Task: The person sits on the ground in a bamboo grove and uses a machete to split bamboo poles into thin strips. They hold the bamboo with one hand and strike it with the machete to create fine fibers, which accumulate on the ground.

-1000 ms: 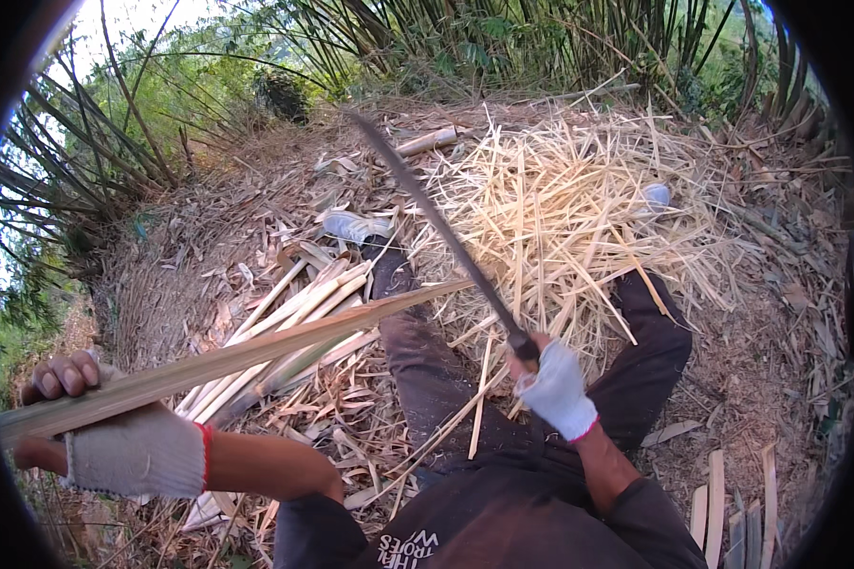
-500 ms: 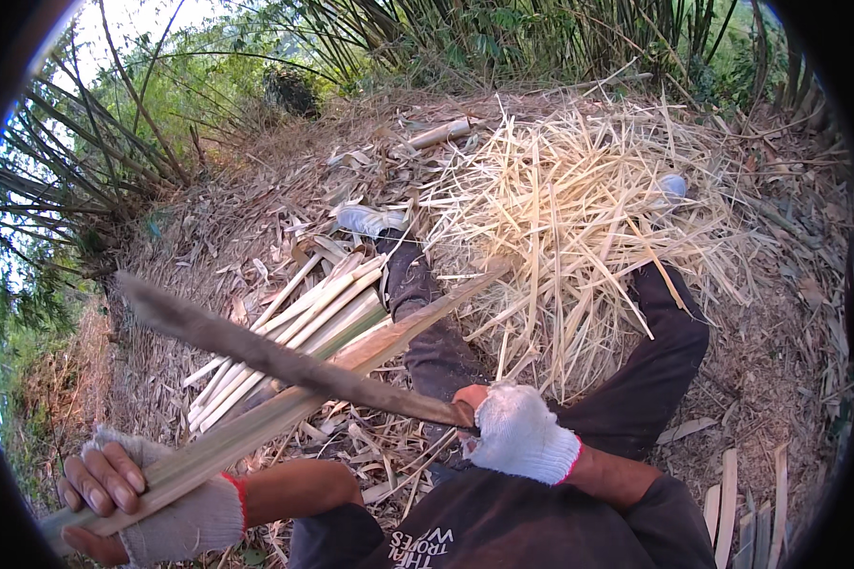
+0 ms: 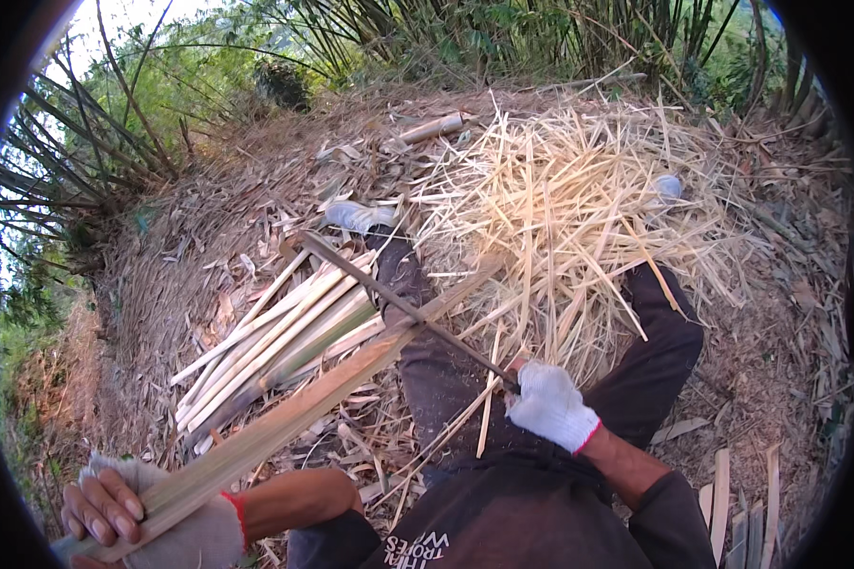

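Now that the long blade (image 3: 399, 302) no longer looms close to our viewpoint with its tip far out at 9 o'clock, we see it drawn nearer the centre, running from the right hand (image 3: 548, 406) toward 10 o'clock and crossing the pale slat (image 3: 294, 405). We judge that this brings blade and slat together for working, although we cannot tell whether they touch. Between 4 and 5 o'clock, our right fingers close around the blade's near end; at 8 o'clock, the left hand (image 3: 199, 531) folds its fingers over the slat, which extends toward 2 o'clock, its far end overlapping the shavings pile (image 3: 560, 209) in our view.
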Tool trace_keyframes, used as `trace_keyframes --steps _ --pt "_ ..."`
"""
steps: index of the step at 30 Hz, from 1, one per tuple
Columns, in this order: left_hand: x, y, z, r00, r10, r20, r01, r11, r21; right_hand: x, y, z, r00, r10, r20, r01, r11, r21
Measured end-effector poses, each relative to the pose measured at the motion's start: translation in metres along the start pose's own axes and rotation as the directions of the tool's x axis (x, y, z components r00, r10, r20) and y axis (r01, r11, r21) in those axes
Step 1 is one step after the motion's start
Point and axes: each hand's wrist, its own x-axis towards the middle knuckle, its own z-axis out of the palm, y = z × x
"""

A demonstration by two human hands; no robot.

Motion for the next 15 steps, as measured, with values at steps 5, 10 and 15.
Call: trace_keyframes --steps 5,10,15 --pt "0.001 -0.005 -0.003 0.998 0.062 -0.009 -0.061 0.995 0.073 0.0 -0.037 -0.02 0.979 -0.172 0.11 0.174 0.985 -0.006" --pt "0.01 0.001 -0.034 0.987 -0.064 0.147 0.077 0.994 -0.079 0.009 0.054 0.009 0.979 0.191 0.073 -0.174 0.966 -0.189" --pt "0.01 0.001 -0.055 0.923 0.321 -0.212 -0.251 0.92 0.301 0.015 0.014 -0.005 0.991 -0.048 0.128 0.068 0.986 -0.155"
